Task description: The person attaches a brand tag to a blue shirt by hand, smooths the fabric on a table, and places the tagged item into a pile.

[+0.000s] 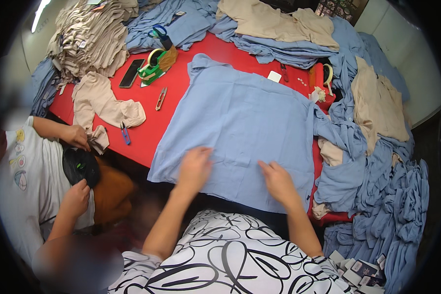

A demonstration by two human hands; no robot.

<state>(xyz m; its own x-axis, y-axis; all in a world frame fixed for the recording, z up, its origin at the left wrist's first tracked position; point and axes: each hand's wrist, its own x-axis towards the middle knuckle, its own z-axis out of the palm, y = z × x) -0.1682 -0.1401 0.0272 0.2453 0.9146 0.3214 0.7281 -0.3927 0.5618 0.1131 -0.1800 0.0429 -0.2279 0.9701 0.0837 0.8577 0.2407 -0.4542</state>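
A light blue garment [240, 117] lies spread out on the red table [215, 46] in front of me, its lower edge hanging over the near side. My left hand [196, 169] is over its lower left part, blurred by motion, so its grip does not show. To the right, my right hand [278, 181] rests at the cloth with one finger stretched toward the middle and the others partly bent. I see nothing held in it. Faint creases run across the fabric between the two hands.
Thread snips [161, 98], blue-handled snips [125, 133], a phone [132, 73] and a green tape dispenser [153, 68] lie to the left. Beige garments [90, 39] and blue garments [392, 210] pile around. At left, a co-worker's hands hold a black bundle [81, 167].
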